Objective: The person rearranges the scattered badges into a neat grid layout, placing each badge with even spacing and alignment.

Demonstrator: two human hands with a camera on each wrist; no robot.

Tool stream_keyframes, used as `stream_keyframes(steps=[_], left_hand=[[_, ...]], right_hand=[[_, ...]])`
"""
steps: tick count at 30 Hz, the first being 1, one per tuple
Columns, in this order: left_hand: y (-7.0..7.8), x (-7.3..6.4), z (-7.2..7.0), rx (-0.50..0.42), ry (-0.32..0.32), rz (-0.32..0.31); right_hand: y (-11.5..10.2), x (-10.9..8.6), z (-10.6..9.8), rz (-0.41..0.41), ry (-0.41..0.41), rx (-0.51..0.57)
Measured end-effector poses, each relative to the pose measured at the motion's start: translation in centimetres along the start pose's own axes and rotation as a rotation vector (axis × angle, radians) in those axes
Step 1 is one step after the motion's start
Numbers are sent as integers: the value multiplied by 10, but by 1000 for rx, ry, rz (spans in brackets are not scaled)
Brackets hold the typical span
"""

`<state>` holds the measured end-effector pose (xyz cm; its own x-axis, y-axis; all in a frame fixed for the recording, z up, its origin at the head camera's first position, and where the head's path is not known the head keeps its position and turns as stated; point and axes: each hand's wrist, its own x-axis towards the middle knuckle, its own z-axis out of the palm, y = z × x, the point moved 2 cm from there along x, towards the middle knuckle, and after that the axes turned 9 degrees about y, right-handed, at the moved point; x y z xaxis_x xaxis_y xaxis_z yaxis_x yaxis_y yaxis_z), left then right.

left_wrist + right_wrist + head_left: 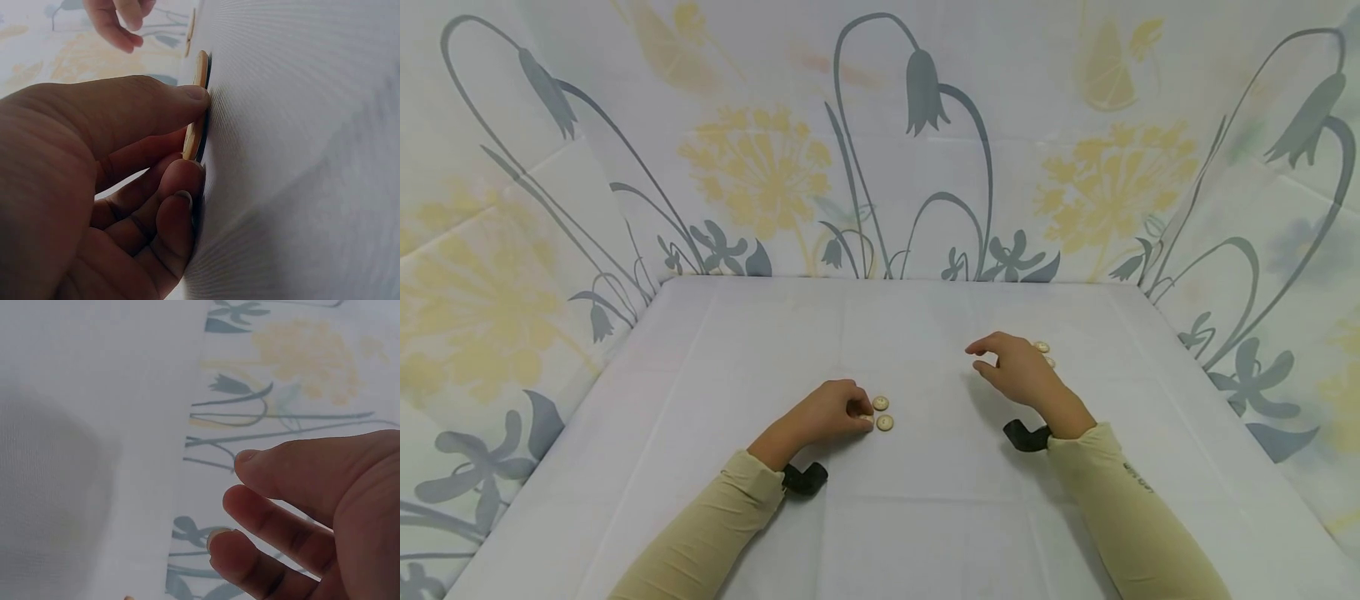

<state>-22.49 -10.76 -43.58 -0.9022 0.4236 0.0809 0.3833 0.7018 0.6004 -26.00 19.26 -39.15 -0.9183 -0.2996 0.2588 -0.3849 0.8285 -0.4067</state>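
My left hand (pixel 829 414) is low over the middle of the table, thumb and fingers pinching the edges of a thin round wooden disc (pixel 199 70). In the left wrist view that disc lies against the cloth, partly covered by the thumb. Two more pale discs, one upper (pixel 881 403) and one lower (pixel 885 422), lie flat just right of the fingertips, each with small dark marks. My right hand (pixel 1017 367) hovers above the table farther right. Its fingers are loosely bent, thumb apart, holding nothing in the right wrist view.
Beyond the right hand lie two similar discs (pixel 1041 347), partly hidden by it. A white cloth covers the table (pixel 925 533). Flower-printed fabric (pixel 880 167) rises at the back and both sides. Black curved pieces (pixel 1028 436) stick out below both wrists.
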Motion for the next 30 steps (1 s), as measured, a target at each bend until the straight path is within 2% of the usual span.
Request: stream_keyframes(steps=[30], left_hand=[[0, 0, 0, -17, 7, -2]], right_hand=[[-38, -7, 22, -110, 39, -11]])
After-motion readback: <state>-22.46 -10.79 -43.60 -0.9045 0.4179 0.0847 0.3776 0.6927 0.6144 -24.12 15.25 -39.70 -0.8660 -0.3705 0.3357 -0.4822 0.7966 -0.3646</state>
